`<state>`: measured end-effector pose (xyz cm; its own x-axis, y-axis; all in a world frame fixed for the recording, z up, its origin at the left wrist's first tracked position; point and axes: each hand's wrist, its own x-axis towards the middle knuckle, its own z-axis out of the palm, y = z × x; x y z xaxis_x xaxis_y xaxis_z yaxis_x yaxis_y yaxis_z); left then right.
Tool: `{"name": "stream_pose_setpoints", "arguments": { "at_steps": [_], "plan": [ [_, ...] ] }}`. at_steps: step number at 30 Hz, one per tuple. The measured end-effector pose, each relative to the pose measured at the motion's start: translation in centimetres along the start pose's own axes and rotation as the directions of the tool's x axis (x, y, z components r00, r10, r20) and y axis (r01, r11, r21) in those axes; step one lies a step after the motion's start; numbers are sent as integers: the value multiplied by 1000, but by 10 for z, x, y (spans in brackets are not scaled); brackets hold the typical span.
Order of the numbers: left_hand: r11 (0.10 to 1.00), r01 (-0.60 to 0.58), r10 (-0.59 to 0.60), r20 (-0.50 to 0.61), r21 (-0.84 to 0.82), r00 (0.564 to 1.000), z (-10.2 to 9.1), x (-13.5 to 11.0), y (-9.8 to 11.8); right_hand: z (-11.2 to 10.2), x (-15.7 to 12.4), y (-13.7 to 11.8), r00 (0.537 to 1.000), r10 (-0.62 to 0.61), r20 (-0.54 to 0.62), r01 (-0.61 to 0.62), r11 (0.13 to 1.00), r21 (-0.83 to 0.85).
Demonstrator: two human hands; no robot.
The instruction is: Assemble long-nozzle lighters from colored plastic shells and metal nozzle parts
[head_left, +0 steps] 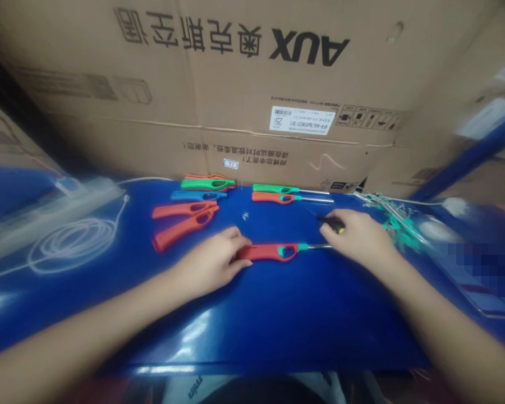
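Red plastic long-nozzle lighter w/ teal trigger point(273, 251) lies flat mid-bench on the glossy blue tabletop point(278, 314), handle to 9 o'clock, thin steel nozzle to 3.

L hand point(212, 261): fingers curled together, pinching the butt end of the handle down onto the top.
R hand point(359, 235): closed round a small black-and-yellow-handled tool point(331, 224), resting over the nozzle tip. Can't tell whether the tool tip meets the lighter (motion blur).

Status, my est. from the layout:
- Done: 2 whole units at 12 o'clock, side by side, nozzles to 3. These are the green plastic lighter w/ steel nozzle point(273, 188) and, just in front of it, the second red lighter w/ teal trigger point(273, 197).
- In work: 1, the unit under both hands. Looks closed up.
- Left: empty shells at 10–11 o'clock. They are two loose red handle shells point(185, 219), one blue handle shell point(197, 196) and one green handle shell point(208, 183) lying on a red one. At 2–3 o'clock, a tangle of steel nozzles w/ teal fittings point(393, 221); count unreadable.

Approx. under halfway.

Misc: coiled white cable point(71, 241) far at 9; big brown cardboard carton point(235, 101) along the back edge.
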<state>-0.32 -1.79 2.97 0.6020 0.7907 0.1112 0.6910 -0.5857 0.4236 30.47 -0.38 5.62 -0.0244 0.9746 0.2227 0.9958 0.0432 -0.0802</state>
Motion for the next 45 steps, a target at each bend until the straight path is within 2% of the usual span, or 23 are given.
{"name": "stream_pose_setpoints", "arguments": {
  "at_steps": [1,3,6,10,15,25,37,40,42,43,45],
  "plan": [
    [1000,2,-2,7,7,1000,0,0,0,4,-5,-7,994,-103,-32,105,989,105],
    [1000,-3,3,15,11,1000,1,0,1,13,-13,-18,948,-307,-84,318,903,291],
    [1000,-20,20,20,-5,1000,2,0,1,26,-22,-32,878,-470,-91,469,808,356],
    [999,-28,29,21,-22,999,2,0,3,35,-24,-41,825,-559,-82,557,779,289],
    [999,-26,27,18,-26,999,2,0,5,39,-23,-44,810,-575,-117,585,774,242],
    [998,-49,50,12,-51,999,6,1,4,43,-22,-44,830,-543,-129,556,787,266],
    [982,-137,133,-40,-128,990,13,7,-11,38,-20,-40,874,-402,-271,485,734,475],
    [976,-154,146,-59,-152,988,15,8,-13,33,-19,-41,892,-317,-322,451,688,569],
    [970,-163,153,-72,-179,986,17,8,-13,28,-18,-41,924,-198,-328,376,632,678],
    [967,-169,157,-78,-191,985,18,8,-12,26,-17,-40,944,-117,-310,317,586,746],
    [963,-183,169,-84,-199,982,21,9,-11,23,-15,-38,972,60,-227,180,432,884]
  ]
}}
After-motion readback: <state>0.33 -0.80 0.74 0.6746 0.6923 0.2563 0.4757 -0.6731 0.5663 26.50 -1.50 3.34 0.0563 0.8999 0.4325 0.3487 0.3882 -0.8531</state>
